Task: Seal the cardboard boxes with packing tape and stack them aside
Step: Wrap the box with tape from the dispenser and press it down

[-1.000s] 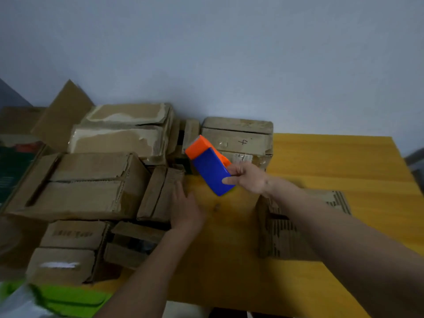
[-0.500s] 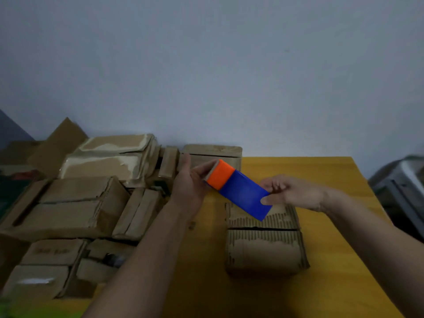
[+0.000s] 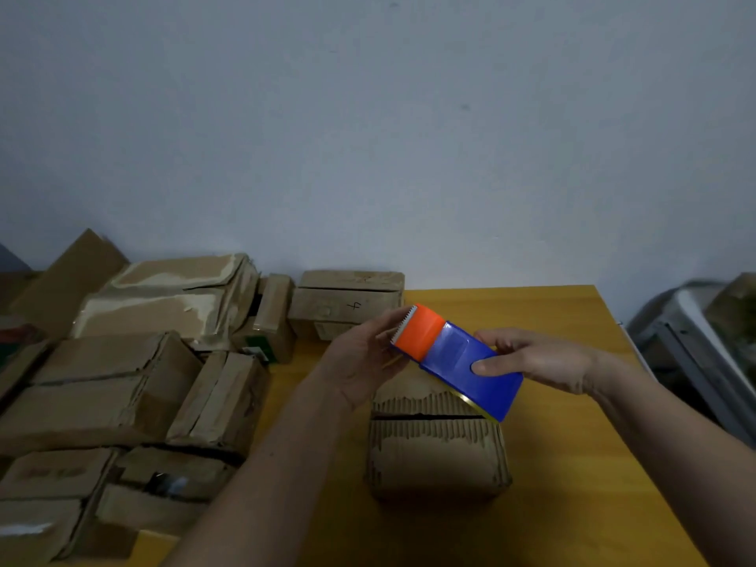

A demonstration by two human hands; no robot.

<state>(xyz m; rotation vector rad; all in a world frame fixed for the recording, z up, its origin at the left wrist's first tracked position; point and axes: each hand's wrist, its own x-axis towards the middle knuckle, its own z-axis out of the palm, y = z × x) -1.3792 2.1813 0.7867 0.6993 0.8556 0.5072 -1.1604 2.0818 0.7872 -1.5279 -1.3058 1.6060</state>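
A blue tape dispenser [image 3: 470, 366] with an orange toothed head is held in the air over a worn cardboard box [image 3: 437, 448] on the yellow table [image 3: 572, 444]. My right hand [image 3: 536, 358] grips its blue body, thumb on the near face. My left hand [image 3: 364, 358] is at the orange end, fingertips pinching at the toothed edge. The box lies closed, with a dark seam across its top.
Several battered cardboard boxes [image 3: 122, 382] crowd the table's left half, some stacked. One marked box [image 3: 347, 304] stands at the back by the wall. A grey metal frame [image 3: 695, 354] stands off the table's right edge.
My left hand left the boxes at the left and came up to the dispenser's orange end. My right hand swung the dispenser rightwards over the box. The view tilted up.
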